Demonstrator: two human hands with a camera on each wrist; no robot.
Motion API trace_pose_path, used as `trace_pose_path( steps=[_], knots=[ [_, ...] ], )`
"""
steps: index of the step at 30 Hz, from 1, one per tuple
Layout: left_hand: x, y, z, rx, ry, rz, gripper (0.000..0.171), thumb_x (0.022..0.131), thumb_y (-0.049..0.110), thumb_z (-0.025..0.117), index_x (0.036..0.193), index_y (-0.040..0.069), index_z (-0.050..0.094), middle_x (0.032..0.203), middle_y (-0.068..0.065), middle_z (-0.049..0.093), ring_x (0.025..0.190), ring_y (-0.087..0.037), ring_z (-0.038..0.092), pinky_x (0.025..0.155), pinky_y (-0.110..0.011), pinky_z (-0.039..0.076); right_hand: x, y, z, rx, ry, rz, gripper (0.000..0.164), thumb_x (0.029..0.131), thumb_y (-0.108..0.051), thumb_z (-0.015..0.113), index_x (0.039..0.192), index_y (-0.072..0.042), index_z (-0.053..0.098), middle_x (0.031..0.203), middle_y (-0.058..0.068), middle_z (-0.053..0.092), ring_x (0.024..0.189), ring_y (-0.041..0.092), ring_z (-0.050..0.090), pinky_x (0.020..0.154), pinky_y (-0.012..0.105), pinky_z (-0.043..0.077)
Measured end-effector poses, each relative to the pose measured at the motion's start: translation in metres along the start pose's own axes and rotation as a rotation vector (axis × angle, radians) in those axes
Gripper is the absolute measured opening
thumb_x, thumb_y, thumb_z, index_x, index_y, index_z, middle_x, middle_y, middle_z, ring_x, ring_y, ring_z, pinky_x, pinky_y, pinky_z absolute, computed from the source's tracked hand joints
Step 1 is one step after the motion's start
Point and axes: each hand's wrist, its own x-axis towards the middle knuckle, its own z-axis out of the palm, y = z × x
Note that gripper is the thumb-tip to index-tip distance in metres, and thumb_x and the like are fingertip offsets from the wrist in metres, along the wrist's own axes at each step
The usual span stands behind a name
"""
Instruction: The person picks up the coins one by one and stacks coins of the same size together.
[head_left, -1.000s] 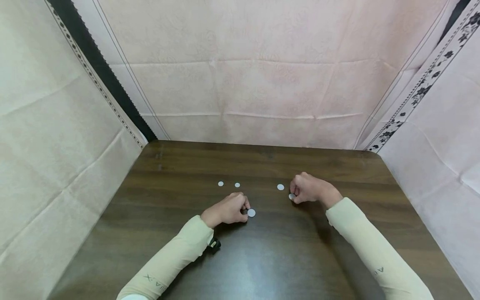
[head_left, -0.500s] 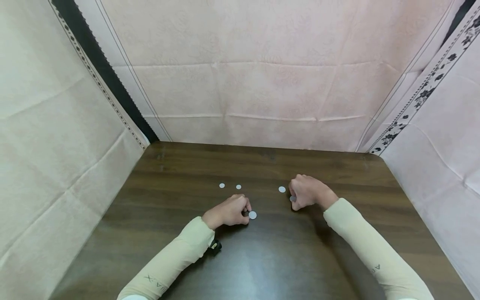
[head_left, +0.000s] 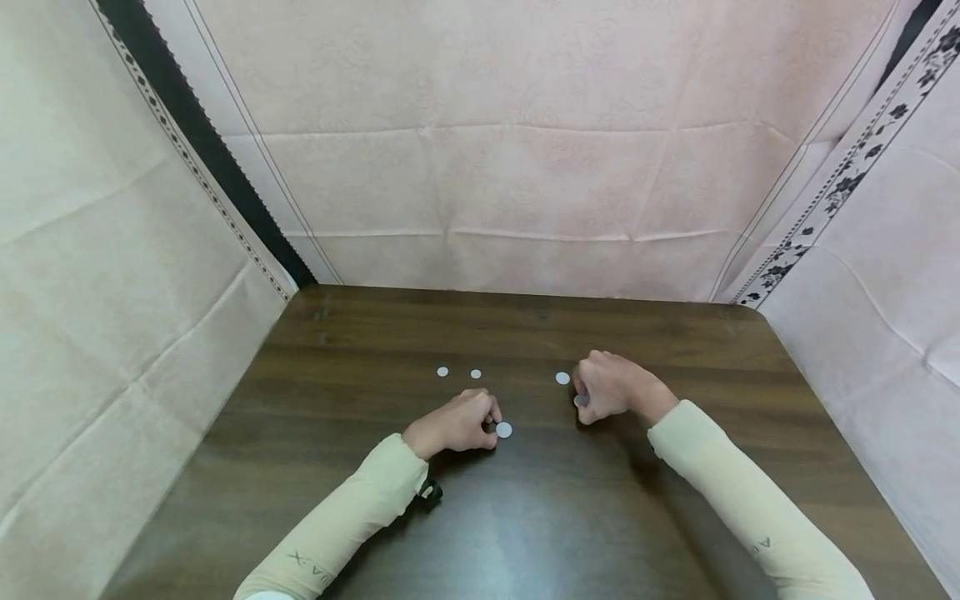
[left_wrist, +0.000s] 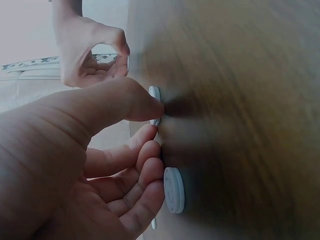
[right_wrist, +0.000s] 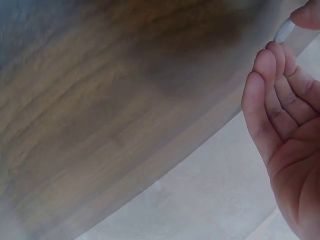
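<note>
My left hand [head_left: 456, 423] is at the middle of the table, its thumb and index finger pinching a small coin-like white disc [head_left: 504, 430]. In the left wrist view that disc [left_wrist: 155, 93] stands partly hidden behind the thumb, and a thicker white disc [left_wrist: 174, 190] with a ridged edge lies beside the curled fingers. Farther right, my right hand [head_left: 613, 387] pinches another white disc [head_left: 581, 401], greyer in the head view. The right wrist view shows this disc [right_wrist: 284, 31] edge-on between thumb and fingertips.
Beyond the left hand lie two small white discs, one farther left [head_left: 442, 372] and one nearer the middle [head_left: 476, 374]. A third disc [head_left: 562, 378] is just left of the right hand. The dark wooden table [head_left: 360, 333] ends at a cloth-covered wall [head_left: 480, 208].
My right hand has shifted slightly left and toward me, and the disc in its fingers has turned from bright to greyer. The left hand and the disc it pinches keep their place.
</note>
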Motion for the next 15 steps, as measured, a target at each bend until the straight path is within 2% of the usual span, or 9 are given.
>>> trace_pose_path(
  steps=[10, 15],
  knots=[
    [0.001, 0.001, 0.000, -0.001, 0.003, 0.004, 0.014, 0.088, 0.008, 0.076, 0.102, 0.005, 0.073, 0.099, -0.003, 0.063, 0.094, -0.016, 0.052, 0.082, -0.031, 0.048, 0.001, -0.021, 0.006, -0.030, 0.023, -0.068, 0.044, 0.071, -0.016, 0.071, 0.053, -0.026, 0.032, 0.053, -0.017, 0.013, 0.052, 0.000, 0.011, 0.051, 0.024, 0.014],
    [0.000, 0.000, 0.001, -0.002, 0.003, 0.005, 0.014, 0.088, 0.008, 0.076, 0.102, 0.005, 0.073, 0.099, -0.003, 0.063, 0.094, -0.017, 0.051, 0.082, -0.032, 0.048, 0.002, -0.030, 0.010, -0.050, 0.034, -0.100, 0.040, 0.072, -0.018, 0.071, 0.054, -0.026, 0.036, 0.053, -0.018, 0.017, 0.052, -0.001, 0.014, 0.051, 0.022, 0.016]
  ],
)
